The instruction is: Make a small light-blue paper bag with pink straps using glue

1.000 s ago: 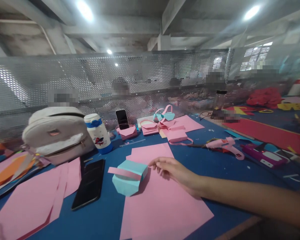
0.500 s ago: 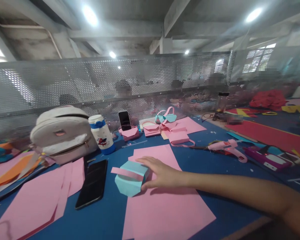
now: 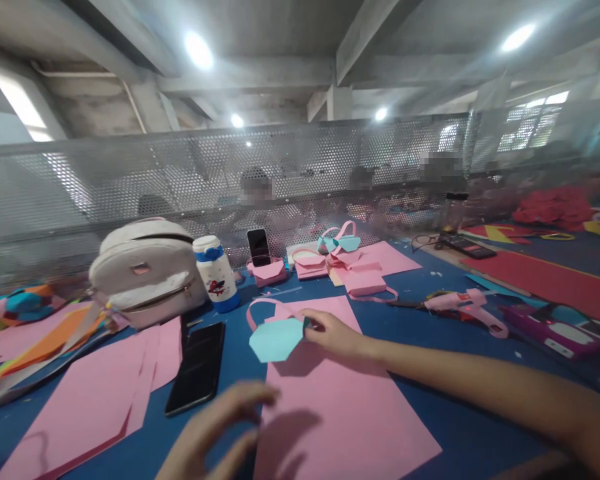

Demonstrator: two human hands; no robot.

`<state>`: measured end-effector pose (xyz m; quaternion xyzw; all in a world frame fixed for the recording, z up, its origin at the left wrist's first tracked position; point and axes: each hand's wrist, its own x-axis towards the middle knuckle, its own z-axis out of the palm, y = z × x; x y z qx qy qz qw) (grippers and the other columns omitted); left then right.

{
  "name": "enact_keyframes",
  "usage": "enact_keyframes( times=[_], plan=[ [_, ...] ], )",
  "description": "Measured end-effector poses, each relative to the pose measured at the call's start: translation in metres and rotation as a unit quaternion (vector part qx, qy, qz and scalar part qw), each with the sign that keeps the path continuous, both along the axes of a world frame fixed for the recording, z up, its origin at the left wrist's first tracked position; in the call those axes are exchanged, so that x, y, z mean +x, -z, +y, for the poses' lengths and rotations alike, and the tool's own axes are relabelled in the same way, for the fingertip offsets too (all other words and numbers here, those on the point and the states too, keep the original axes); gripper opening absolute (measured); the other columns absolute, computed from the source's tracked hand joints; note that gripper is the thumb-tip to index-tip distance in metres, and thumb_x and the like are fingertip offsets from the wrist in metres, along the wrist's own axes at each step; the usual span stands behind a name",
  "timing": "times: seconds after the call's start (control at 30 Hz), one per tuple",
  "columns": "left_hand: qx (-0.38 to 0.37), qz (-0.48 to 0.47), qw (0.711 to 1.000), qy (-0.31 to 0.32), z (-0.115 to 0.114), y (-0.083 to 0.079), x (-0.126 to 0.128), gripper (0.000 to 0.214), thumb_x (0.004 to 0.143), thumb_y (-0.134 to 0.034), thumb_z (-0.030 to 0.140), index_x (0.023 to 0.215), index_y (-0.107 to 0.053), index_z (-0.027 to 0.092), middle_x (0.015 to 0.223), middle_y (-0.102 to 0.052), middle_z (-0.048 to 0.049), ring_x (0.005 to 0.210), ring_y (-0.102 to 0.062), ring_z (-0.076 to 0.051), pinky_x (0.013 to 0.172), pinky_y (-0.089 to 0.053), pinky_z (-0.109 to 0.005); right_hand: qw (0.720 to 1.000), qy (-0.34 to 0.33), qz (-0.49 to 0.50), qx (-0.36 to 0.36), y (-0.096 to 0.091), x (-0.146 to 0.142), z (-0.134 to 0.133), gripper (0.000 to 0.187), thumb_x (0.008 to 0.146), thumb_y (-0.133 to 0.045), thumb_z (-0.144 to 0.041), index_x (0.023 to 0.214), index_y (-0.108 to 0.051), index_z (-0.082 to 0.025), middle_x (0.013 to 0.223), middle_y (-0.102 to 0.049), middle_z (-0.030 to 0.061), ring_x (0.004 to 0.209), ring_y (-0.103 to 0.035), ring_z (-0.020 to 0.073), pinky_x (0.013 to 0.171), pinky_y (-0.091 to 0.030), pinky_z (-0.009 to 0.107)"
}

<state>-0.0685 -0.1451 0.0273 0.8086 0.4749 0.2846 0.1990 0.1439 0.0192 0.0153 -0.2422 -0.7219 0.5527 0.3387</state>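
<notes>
My right hand pinches the edge of a small light-blue paper bag with a pink strap handle and holds it lifted and tilted over a large pink paper sheet. My left hand comes in blurred from the bottom edge, fingers spread and holding nothing, just below the bag. A black phone lies left of the pink sheet.
A grey-white backpack, a white bottle with a blue lid, a propped phone and several finished paper bags stand along a perforated metal screen. A pink glue gun lies at right. More pink sheets lie left.
My right hand closed on the blue paper bag and raised it off the sheet, tipping it up. My left hand came into view from below. The camera shifted right.
</notes>
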Motion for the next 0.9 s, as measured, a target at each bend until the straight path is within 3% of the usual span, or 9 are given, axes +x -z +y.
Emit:
enact_keyframes(
  times=[0.07, 0.13, 0.2, 0.33, 0.47, 0.63, 0.73, 0.9],
  plan=[
    [0.067, -0.077, 0.988, -0.119, 0.029, -0.003, -0.001, 0.041, 0.096, -0.051, 0.027, 0.137, -0.047, 0.029, 0.132, -0.059, -0.0089, 0.117, -0.06, -0.026, 0.094, -0.055, -0.04, 1.0, 0.014, 0.004, -0.024, 0.001, 0.005, 0.005, 0.03, 0.087, -0.054, -0.033, 0.107, -0.066, -0.015, 0.099, -0.067, 0.0056, 0.091, -0.059, 0.0182, 0.08, -0.045, 0.029],
    [0.12, -0.121, 0.971, -0.166, 0.059, -0.002, 0.003, 0.048, 0.09, -0.061, 0.031, 0.136, -0.048, 0.028, 0.139, -0.052, -0.0094, 0.129, -0.05, -0.028, 0.103, -0.049, -0.044, 0.998, 0.028, 0.007, -0.052, 0.002, 0.011, 0.01, 0.033, 0.088, -0.052, -0.039, 0.107, -0.065, -0.015, 0.091, -0.066, 0.004, 0.084, -0.059, 0.017, 0.075, -0.046, 0.029],
    [0.129, -0.114, 0.975, -0.142, 0.085, 0.001, 0.011, 0.047, 0.087, -0.065, 0.032, 0.132, -0.053, 0.029, 0.142, -0.048, -0.0097, 0.135, -0.044, -0.029, 0.106, -0.044, -0.047, 0.996, 0.039, 0.011, -0.074, 0.005, 0.016, 0.014, 0.038, 0.088, -0.051, -0.047, 0.107, -0.064, -0.016, 0.084, -0.064, 0.0027, 0.078, -0.059, 0.0169, 0.073, -0.047, 0.029],
    [0.122, -0.119, 0.982, -0.087, 0.117, 0.009, 0.027, 0.035, 0.094, -0.055, 0.027, 0.128, -0.06, 0.028, 0.142, -0.049, -0.0101, 0.137, -0.042, -0.027, 0.113, -0.034, -0.049, 0.994, 0.059, 0.023, -0.084, 0.009, 0.024, 0.02, 0.049, 0.086, -0.052, -0.06, 0.108, -0.063, -0.017, 0.081, -0.062, 0.0022, 0.077, -0.061, 0.0198, 0.076, -0.05, 0.035],
    [0.081, -0.114, 0.987, -0.075, 0.125, 0.022, 0.034, 0.035, 0.098, -0.046, 0.024, 0.129, -0.061, 0.028, 0.149, -0.044, -0.0097, 0.139, -0.04, -0.028, 0.113, -0.033, -0.05, 0.995, 0.075, 0.033, -0.056, 0.017, 0.032, 0.023, 0.057, 0.084, -0.057, -0.063, 0.119, -0.059, -0.018, 0.104, -0.064, 0.0077, 0.103, -0.058, 0.0245, 0.096, -0.044, 0.039],
    [0.073, -0.052, 0.995, -0.051, 0.114, 0.039, 0.033, 0.047, 0.1, -0.04, 0.021, 0.144, -0.042, 0.037, 0.162, -0.021, -0.0038, 0.148, -0.021, -0.028, 0.116, -0.025, -0.053, 0.997, 0.071, 0.03, -0.005, 0.035, 0.036, 0.026, 0.064, 0.088, -0.057, -0.054, 0.141, -0.04, -0.023, 0.14, -0.049, 0.0122, 0.133, -0.043, 0.0269, 0.111, -0.033, 0.041],
    [0.076, -0.04, 0.995, -0.041, 0.109, 0.043, 0.033, 0.05, 0.1, -0.037, 0.018, 0.146, -0.038, 0.039, 0.163, -0.015, -0.0023, 0.149, -0.018, -0.027, 0.116, -0.026, -0.052, 0.997, 0.07, 0.04, -0.005, 0.041, 0.034, 0.029, 0.06, 0.089, -0.056, -0.048, 0.141, -0.038, -0.023, 0.144, -0.046, 0.0129, 0.134, -0.042, 0.0266, 0.11, -0.034, 0.041],
    [0.077, -0.048, 0.995, -0.048, 0.112, 0.042, 0.031, 0.049, 0.1, -0.034, 0.016, 0.144, -0.041, 0.035, 0.164, -0.008, -0.0028, 0.149, -0.016, -0.028, 0.117, -0.026, -0.05, 0.996, 0.071, 0.055, -0.004, 0.044, 0.032, 0.033, 0.048, 0.086, -0.057, -0.037, 0.13, -0.044, -0.024, 0.131, -0.055, 0.0119, 0.117, -0.056, 0.025, 0.102, -0.044, 0.04]
  ],
)
